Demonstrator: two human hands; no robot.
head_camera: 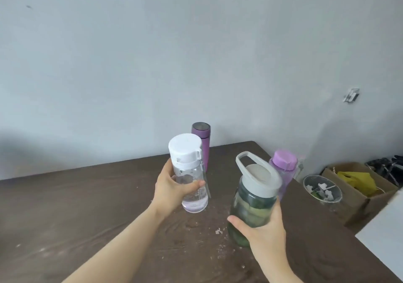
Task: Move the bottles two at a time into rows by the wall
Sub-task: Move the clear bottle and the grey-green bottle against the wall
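Observation:
My left hand [172, 187] grips a clear bottle [192, 197] with a white cap, held upright above the dark wooden table [87, 206]. My right hand [265, 231] holds a dark green bottle [250, 206] with a grey lid and loop handle, tilted slightly left. Behind the clear bottle a purple flask [202, 143] stands by the wall. A translucent bottle with a purple cap [283, 167] stands at the table's far right corner, partly hidden by the green bottle.
Off the table's right edge sit a clear round container [322, 190] with scraps and a cardboard box [359, 195] holding a yellow bag. A white panel [383, 234] lies at the right. Crumbs dot the tabletop near the bottles.

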